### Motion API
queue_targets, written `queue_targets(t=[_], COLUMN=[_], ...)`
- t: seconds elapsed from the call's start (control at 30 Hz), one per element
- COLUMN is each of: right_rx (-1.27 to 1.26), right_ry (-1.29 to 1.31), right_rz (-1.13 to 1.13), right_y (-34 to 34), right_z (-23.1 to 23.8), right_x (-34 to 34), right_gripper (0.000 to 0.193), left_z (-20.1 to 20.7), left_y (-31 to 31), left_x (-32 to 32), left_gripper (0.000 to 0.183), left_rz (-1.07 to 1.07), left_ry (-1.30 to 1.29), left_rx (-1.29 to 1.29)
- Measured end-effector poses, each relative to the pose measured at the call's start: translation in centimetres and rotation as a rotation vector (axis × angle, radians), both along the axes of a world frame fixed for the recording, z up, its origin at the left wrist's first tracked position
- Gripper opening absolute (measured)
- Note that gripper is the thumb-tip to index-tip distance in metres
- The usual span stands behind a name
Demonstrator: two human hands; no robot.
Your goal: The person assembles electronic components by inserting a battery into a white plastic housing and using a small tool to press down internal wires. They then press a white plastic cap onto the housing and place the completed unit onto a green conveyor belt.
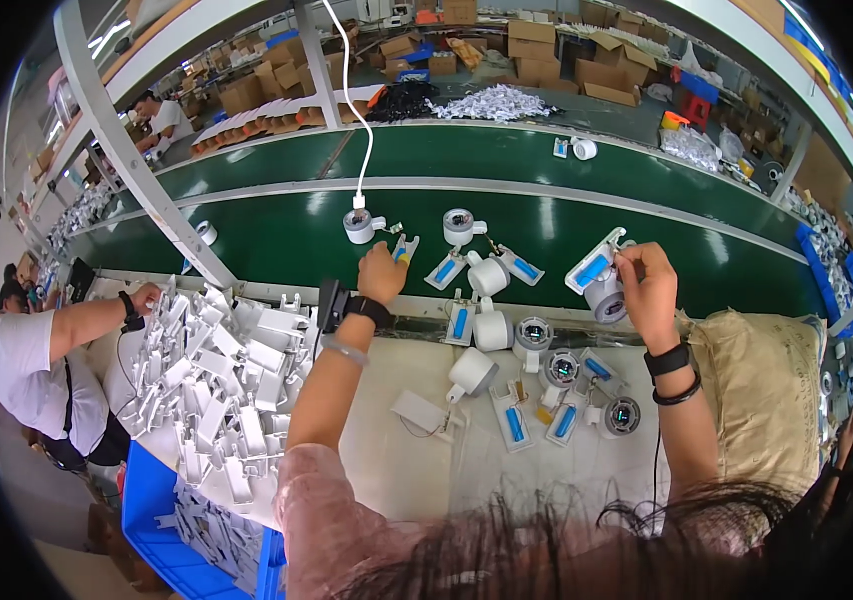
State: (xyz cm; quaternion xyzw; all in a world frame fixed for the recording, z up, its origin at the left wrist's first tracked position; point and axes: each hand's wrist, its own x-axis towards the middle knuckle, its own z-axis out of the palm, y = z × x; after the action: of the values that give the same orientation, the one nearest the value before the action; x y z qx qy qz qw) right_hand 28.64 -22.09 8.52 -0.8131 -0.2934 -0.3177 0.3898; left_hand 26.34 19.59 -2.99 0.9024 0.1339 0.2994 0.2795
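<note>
Over the green belt, my left hand (384, 275) is closed on a narrow white battery holder (407, 250). Just beyond it lies a round white unit (359, 227) with a white cable (370, 150) plugged into it from above. My right hand (652, 285) pinches the edge of another white holder (597, 264) carrying a blue battery. A round white unit (606, 300) hangs below that holder, partly behind my fingers. Between my hands, on the belt and table, lie several round units (489, 276) and holders with blue batteries (514, 423).
White plastic parts (237, 370) are heaped left of my left forearm, above a blue bin (152, 530). A tan sack (762, 400) stands by my right forearm. A metal post (137, 150) rises at the left. A co-worker's hand (147, 297) reaches the heap.
</note>
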Motion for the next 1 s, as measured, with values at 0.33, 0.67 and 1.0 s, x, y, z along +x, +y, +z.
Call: queue_targets(t=[0.33, 0.67, 1.0], right_rx=[-0.461, -0.429, 0.007], right_ry=[0.196, 0.163, 0.245], right_rz=[-0.086, 0.199, 0.354], right_y=[-0.6, 1.3, 4.3], right_z=[1.0, -0.3, -0.5], right_x=[-5.2, -10.0, -13.5], right_gripper=[0.017, 0.014, 0.047], left_z=[-0.1, 2.2, 13.6], left_y=[-0.3, 3.2, -10.4], left_x=[7.2, 1.8, -14.3], left_gripper=[0.032, 0.032, 0.049], left_rz=[0.254, -0.171, -1.009], left_ry=[0.532, -0.046, 0.371], left_rx=[0.161, -0.935, -1.116])
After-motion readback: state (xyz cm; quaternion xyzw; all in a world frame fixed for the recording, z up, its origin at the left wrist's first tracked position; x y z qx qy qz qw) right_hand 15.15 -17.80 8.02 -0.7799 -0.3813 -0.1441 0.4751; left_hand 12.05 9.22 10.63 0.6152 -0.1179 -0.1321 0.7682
